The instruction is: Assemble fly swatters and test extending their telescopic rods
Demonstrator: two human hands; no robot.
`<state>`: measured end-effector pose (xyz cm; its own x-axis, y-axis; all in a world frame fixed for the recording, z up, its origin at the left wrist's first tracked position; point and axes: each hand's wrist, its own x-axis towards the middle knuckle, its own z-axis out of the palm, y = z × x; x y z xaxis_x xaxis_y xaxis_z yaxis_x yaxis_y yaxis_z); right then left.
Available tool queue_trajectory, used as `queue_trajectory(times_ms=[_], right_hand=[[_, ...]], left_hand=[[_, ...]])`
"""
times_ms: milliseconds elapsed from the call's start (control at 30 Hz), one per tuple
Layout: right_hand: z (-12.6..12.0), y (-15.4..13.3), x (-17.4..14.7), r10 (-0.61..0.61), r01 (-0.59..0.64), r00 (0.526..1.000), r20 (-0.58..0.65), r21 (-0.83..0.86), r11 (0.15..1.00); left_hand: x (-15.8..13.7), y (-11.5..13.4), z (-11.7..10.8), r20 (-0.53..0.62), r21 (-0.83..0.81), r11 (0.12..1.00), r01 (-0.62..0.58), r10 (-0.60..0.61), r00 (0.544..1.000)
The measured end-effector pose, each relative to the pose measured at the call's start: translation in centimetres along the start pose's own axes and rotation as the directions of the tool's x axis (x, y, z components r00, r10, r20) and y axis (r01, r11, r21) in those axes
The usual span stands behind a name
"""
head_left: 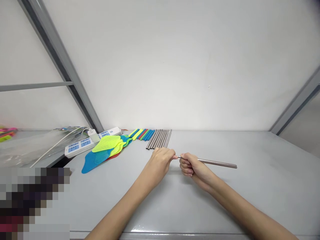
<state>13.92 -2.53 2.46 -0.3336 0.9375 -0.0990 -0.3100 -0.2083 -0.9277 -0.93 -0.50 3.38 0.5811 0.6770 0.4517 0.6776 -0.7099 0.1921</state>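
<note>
My right hand (191,165) is closed around a metal tube (217,163), which sticks out to the right above the table. A thinner end of the same tube shows between my two hands. That thin end runs into the closed fingers of my left hand (162,159), whose fingertips are mostly hidden. Just beyond my left hand, several similar metal tubes (158,139) lie side by side. Left of these is a row of coloured plastic handles (142,134) in yellow, blue, red and green. Mesh fly swatter heads (107,145) in yellow, blue and red lie in an overlapping pile.
Behind the swatter heads lies a white power strip (79,146) with a plug-in adapter (93,135) and white cable. Clear plastic bags (32,146) spread at the far left. A white wall (180,66) backs the grey table (250,193), with metal posts (62,66) beside it.
</note>
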Motion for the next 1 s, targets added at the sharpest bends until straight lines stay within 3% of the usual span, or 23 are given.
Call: queue_trajectory(times_ms=[800,1000], right_hand=[[0.0,-0.1,0.0,-0.020,0.020,1.000,0.015,0.012,1.000],[-0.9,-0.3,-0.3,0.032,-0.031,1.000,0.001,-0.035,0.999]], left_hand=[[-0.3,-1.0,-1.0,0.006,-0.046,0.998,0.031,-0.031,1.000],[-0.3,-0.6,0.0,0.018,-0.054,0.998,0.038,-0.037,0.999]])
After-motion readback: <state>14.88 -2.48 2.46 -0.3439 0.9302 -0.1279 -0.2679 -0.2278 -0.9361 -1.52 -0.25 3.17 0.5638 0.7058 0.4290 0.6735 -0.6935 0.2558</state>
